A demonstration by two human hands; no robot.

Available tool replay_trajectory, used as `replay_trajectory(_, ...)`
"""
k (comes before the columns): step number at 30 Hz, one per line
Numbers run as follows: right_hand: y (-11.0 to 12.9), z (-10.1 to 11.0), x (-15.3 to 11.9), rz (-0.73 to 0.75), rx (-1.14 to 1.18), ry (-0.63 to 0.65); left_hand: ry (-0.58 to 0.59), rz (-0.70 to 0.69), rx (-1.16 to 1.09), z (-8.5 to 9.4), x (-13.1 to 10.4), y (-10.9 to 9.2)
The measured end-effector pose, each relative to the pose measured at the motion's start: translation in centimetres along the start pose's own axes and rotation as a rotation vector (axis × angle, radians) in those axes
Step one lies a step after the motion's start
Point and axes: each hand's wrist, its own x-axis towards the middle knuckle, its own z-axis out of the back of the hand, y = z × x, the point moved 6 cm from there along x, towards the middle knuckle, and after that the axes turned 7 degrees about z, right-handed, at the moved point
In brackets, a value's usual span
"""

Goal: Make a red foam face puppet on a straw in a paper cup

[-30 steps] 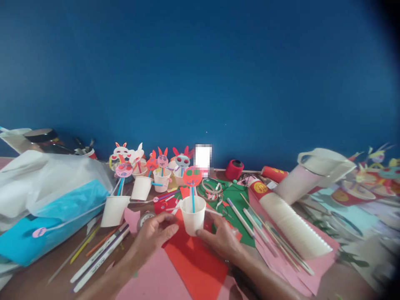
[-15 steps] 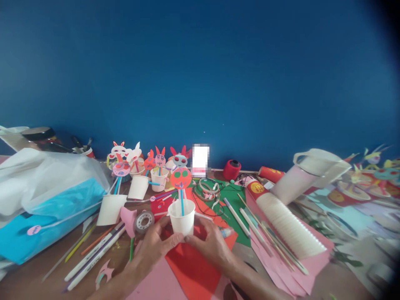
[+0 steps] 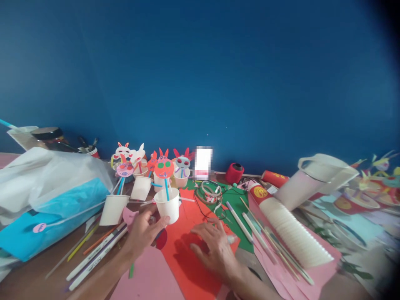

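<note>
My left hand [image 3: 149, 225] grips a white paper cup [image 3: 168, 209] by its lower left side, thumb across the front. Out of the cup rises a blue straw carrying a round orange paper face [image 3: 164, 168] with green eyes. To the right, my right hand [image 3: 212, 241] is over the red paper [image 3: 187, 258], fingers spread and apart from the cup. Pink paper [image 3: 150, 277] lies below my left hand. Behind the held cup stand several cups with animal faces on straws, partly hidden.
White markers [image 3: 96, 262] and a blue packet [image 3: 59, 221] lie at the left. Toward the right are stacked paper cups [image 3: 293, 233], a tilted white pitcher [image 3: 303, 183], sticks and pink sheets. A coiled cable [image 3: 211, 191] and red round object [image 3: 234, 173] sit farther back.
The cup has moved left and slightly up in my left hand. My right hand has let go of it and moved right, its fingers now spread.
</note>
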Motion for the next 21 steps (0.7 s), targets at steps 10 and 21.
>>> replay_trajectory(10,-1.3,-0.3,-0.1,-0.017,-0.020,-0.035,-0.047,-0.036,0.077,0.0,-0.3,-1.3)
replay_trajectory(21,-1.3,2.7,0.5,0.047,-0.080,-0.172,-0.032,-0.163,0.191,-1.3,-0.4,-1.0)
